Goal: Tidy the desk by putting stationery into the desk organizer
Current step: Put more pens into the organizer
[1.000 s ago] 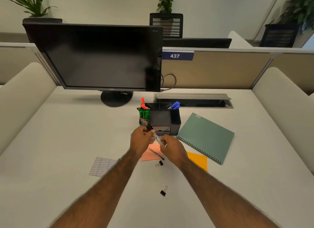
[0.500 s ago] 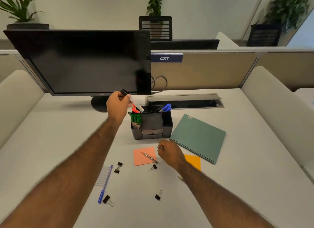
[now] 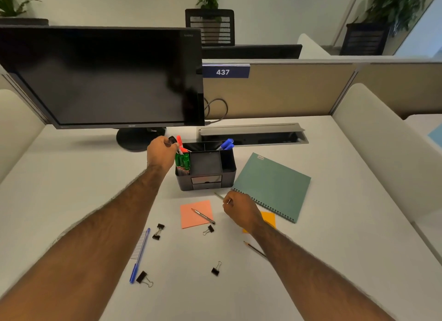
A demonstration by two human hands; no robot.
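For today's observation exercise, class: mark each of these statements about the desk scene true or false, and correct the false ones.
1. The left hand holds a marker at the desk organizer. True.
2. The green markers lie on the desk. False: they stand in the organizer's front left compartment.
3. A pen lies on the pink sticky note. True.
4. The teal notebook lies left of the organizer. False: it lies to the right.
5. The monitor shows a document. False: its screen is dark.
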